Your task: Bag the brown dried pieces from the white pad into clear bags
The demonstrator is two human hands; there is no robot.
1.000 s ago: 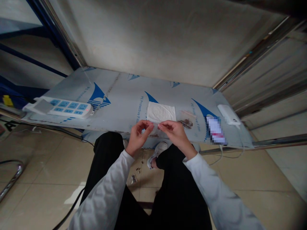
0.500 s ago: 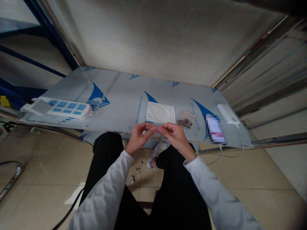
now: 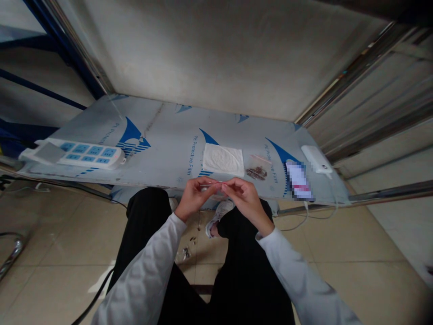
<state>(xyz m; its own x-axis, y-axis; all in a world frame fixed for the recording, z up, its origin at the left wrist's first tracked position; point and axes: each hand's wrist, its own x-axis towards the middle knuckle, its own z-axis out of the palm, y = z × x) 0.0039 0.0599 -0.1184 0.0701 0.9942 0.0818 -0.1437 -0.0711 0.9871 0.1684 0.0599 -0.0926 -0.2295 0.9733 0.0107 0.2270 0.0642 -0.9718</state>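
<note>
The left hand (image 3: 196,196) and the right hand (image 3: 244,196) are meeting just below the middle of the frame, at the near edge of the counter (image 3: 165,158). Each grip is pinching, with fingers and thumb pressing on a thin clear thing (image 3: 221,194) between the two hands. It is looking like a little plastic bag, but it is too blurry to be sure.

Just above the hands, a white square (image 3: 223,160) is lying flat. To its right, a clear bag of dark brown bits (image 3: 256,172) is lying. Farther right, a phone (image 3: 299,180) and a white box (image 3: 317,159) are resting near each other. The phone's screen is showing only blurry blocks. At the left of the frame, a white power strip (image 3: 91,155) with blue sockets is sitting.

The counter's cover is showing blue words. Near the middle, they are saying "PE Protective Film". On the left, only "PE Protect" is showing clearly. On the right, the same words are showing, with some letters hard to read.
</note>
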